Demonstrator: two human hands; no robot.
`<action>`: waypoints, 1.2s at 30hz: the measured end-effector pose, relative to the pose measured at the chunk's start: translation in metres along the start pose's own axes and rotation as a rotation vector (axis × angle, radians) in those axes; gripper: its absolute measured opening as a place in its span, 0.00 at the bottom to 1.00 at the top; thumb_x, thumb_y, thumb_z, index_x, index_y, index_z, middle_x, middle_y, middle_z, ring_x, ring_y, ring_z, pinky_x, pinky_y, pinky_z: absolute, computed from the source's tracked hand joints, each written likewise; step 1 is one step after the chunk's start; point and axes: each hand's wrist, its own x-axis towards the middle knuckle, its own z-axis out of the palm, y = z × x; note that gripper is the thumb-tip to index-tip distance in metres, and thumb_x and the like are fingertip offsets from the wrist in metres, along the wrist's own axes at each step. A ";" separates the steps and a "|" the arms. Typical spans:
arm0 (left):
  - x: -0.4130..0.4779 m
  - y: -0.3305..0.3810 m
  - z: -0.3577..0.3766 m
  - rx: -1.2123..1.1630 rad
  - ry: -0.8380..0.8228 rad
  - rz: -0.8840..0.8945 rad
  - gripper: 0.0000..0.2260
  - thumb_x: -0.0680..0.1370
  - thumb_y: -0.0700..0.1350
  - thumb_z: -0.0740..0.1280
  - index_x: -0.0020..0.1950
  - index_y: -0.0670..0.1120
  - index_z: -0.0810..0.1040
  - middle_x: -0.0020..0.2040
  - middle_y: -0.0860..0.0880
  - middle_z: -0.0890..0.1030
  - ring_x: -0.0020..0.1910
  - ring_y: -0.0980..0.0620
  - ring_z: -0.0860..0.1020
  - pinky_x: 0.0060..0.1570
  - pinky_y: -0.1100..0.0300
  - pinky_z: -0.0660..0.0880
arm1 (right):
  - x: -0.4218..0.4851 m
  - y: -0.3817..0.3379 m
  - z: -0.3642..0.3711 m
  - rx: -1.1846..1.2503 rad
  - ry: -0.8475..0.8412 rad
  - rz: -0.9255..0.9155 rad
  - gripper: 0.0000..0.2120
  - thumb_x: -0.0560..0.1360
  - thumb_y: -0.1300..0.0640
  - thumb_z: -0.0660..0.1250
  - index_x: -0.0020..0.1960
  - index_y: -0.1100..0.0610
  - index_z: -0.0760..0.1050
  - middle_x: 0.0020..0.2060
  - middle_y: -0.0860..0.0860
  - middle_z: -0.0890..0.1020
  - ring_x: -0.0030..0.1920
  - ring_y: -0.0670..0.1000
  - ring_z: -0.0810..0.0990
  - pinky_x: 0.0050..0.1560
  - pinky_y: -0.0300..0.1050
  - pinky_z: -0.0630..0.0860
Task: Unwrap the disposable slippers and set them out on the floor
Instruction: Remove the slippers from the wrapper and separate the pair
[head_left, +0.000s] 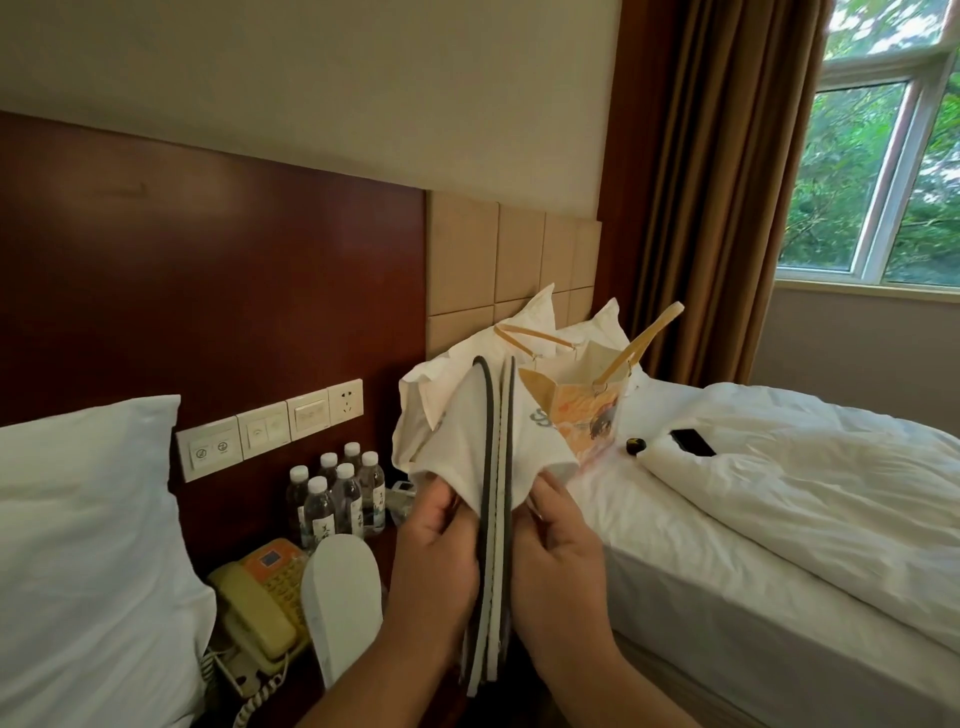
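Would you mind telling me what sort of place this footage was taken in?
Probably a hotel room: twin beds in white linen, water bottles and a phone between them below a switch panel, and disposable slippers.

So all you really get of yourself here is your left hand (434, 561) and your right hand (558, 566), both bare. Your forearms (628, 696) are bare too, right down to the bottom edge of the shot.

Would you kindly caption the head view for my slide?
Left hand and right hand hold paired white slippers upright beside a bed.
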 end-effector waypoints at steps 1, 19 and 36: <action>0.001 0.001 -0.001 -0.033 -0.038 -0.011 0.14 0.81 0.45 0.64 0.59 0.63 0.80 0.52 0.52 0.86 0.51 0.50 0.85 0.50 0.51 0.82 | 0.001 -0.001 0.001 0.012 -0.024 -0.007 0.19 0.81 0.64 0.61 0.59 0.42 0.80 0.56 0.44 0.82 0.58 0.46 0.81 0.58 0.45 0.80; 0.031 0.005 -0.021 0.142 -0.280 -0.131 0.25 0.66 0.48 0.71 0.63 0.58 0.77 0.56 0.58 0.84 0.58 0.55 0.81 0.58 0.54 0.77 | 0.043 -0.027 -0.027 0.191 -0.149 0.212 0.17 0.76 0.61 0.60 0.53 0.42 0.81 0.50 0.51 0.86 0.52 0.56 0.85 0.51 0.57 0.82; 0.024 0.011 -0.013 0.406 -0.307 -0.102 0.10 0.70 0.43 0.68 0.45 0.58 0.78 0.49 0.51 0.82 0.47 0.57 0.79 0.43 0.66 0.75 | 0.037 -0.030 -0.020 -0.284 -0.209 -0.044 0.20 0.77 0.61 0.59 0.57 0.36 0.73 0.51 0.33 0.77 0.54 0.38 0.76 0.48 0.28 0.71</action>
